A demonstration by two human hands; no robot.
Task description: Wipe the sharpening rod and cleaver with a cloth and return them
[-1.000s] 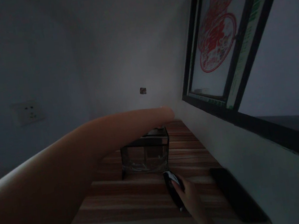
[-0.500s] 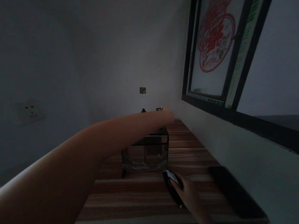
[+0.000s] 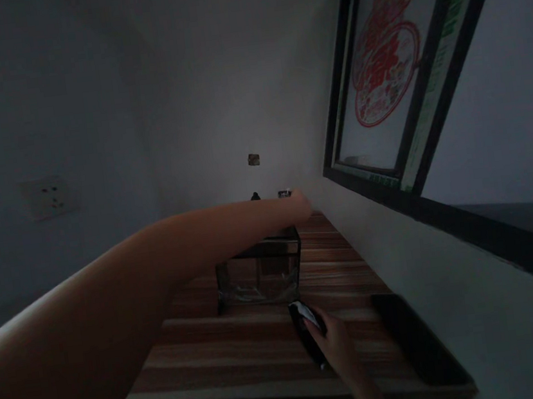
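My left arm stretches far forward over a small glass tank [image 3: 259,278] that stands on a striped wooden tabletop [image 3: 228,359]. My left hand [image 3: 300,205] is at the far end near the wall, beside two small dark things [image 3: 284,193]; its fingers are hidden. My right hand [image 3: 336,346] rests on the tabletop in front of the tank. It is closed round a black oblong device with a white patch [image 3: 306,330]. The room is very dim.
A flat black slab [image 3: 413,340] lies along the right wall on the tabletop. A framed red-on-white picture [image 3: 390,61] hangs on that wall. A wall socket [image 3: 47,197] is at the left, and a small brown patch [image 3: 254,159] is on the far wall.
My left arm has dropped slightly, so the two small dark things behind the hand now show. My right hand stays on the black device.
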